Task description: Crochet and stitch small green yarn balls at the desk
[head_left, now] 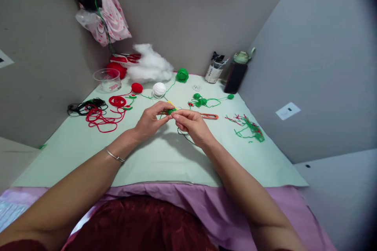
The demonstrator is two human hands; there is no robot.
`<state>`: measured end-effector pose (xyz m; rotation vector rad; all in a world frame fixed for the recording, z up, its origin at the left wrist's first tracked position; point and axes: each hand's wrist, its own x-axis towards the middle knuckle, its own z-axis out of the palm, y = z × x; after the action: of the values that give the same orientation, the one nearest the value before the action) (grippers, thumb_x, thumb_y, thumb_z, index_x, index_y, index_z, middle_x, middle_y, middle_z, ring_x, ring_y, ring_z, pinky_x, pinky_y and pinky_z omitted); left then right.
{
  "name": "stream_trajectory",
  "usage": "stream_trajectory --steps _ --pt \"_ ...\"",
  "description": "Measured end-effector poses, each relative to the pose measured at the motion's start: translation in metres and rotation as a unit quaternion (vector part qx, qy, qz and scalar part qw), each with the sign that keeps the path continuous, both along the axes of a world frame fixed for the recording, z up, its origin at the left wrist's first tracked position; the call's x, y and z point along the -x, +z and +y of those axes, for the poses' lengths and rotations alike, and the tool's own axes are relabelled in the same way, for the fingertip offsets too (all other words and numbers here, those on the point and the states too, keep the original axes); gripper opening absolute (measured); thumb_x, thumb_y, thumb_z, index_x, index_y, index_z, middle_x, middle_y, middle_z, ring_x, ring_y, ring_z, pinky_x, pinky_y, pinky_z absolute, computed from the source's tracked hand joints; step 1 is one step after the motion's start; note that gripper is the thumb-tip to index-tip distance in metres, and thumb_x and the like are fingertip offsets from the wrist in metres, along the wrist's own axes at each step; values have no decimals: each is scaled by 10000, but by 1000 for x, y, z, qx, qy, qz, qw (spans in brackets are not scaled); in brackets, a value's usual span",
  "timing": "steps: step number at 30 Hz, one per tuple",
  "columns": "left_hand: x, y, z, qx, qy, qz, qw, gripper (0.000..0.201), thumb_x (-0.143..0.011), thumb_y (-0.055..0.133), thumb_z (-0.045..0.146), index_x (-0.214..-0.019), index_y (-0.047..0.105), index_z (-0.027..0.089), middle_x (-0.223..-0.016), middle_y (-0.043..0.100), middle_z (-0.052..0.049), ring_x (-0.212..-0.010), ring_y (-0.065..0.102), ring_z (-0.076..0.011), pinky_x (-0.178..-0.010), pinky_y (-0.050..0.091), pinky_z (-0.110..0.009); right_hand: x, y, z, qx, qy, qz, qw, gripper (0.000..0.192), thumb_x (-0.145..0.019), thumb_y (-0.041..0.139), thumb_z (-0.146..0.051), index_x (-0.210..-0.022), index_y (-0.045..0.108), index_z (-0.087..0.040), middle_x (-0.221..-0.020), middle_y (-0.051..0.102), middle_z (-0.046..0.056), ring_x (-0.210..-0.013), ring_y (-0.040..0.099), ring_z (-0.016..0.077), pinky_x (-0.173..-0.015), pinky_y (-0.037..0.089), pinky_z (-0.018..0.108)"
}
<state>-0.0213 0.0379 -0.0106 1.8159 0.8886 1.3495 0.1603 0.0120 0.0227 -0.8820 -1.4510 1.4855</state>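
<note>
The left hand (153,120) and right hand (193,125) pinch a small green yarn piece (171,111), fingertips closed, apparently unfinished, while a tiny red-and-green yarn piece (191,104) nearby looks further along.

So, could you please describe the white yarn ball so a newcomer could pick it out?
On the pale green tabletop, look toward the back for the fluffy white heap of stuffing. Just in front of it sits the round white yarn ball; its colour sets it apart from the red yarn ball and green yarn ball nearby.
</note>
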Motion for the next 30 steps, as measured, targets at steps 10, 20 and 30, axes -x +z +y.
stream_trajectory --steps 10,20,30 --pt "2 13 3 251 -88 -197 944 401 -716 835 214 -1106 743 223 -1084 735 -50 -937 722 -190 -971 549 -369 -34 19 5 -157 -214 -70 962 341 -957 557 -464 -1085 719 -193 -542 453 -47 -478 360 99 -478 290 260" --pt "3 17 3 261 -108 -240 929 316 -790 809 281 -1089 746 199 -1073 742 -50 -948 714 -168 -1026 528 -363 -19 7 -1 -147 -114 -121 975 148 -977 509 -349 -968 550 -207 -693 631 -27 -522 461 97 -533 371 250" --pt "-1 15 2 242 -78 -228 940 321 -737 849 270 -1027 742 182 -996 727 -38 -937 683 -173 -993 530 -382 -14 2 -5 -316 -181 -224 904 115 -907 610 -153 -843 698 -191 -758 526 1 -688 484 126 -651 385 277"
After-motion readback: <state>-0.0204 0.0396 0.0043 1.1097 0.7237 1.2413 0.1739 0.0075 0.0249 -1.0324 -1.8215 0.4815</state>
